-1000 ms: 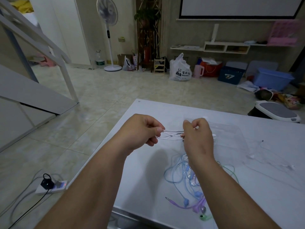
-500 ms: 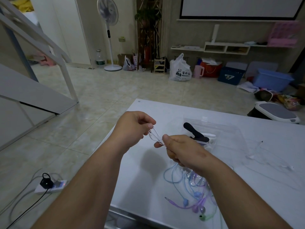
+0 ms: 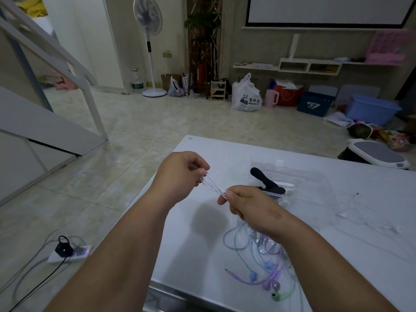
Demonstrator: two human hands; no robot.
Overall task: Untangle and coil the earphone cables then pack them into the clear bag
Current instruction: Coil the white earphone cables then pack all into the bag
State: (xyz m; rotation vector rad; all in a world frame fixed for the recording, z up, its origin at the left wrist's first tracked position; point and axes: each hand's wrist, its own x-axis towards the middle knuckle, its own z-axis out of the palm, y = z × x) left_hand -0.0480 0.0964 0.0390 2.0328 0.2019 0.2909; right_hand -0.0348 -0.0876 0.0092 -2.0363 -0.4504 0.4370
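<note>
While both hands hover above the white counter, several strands of thin white earphone cable are drawn taut between them, just left of the clear bag. The left hand, the farther of the two from the bag, has its fingers curled in and pinches one end of the strands between thumb and fingertips. The right hand, in front of the bag's near left corner, is likewise curled, thumb and forefinger nipping the other end. The cable slopes down from the left hand to the right.

The bag itself lies flat on the counter, with a black object inside it at the left end and something pale beside that, too blurred to name. Nearer the camera than the bag, a loose tangle of coloured earphones lies on the counter, partly hidden under the right forearm. Its blue, purple and green cables cross one another, with a purple jack plug at its left edge and a green earbud at its near end.

On the bag's right, a second white earphone cable sprawls uncoiled on the counter, faint against the surface. Well to the bag's left, down on the tiled floor, a white power strip carries a black plug.
</note>
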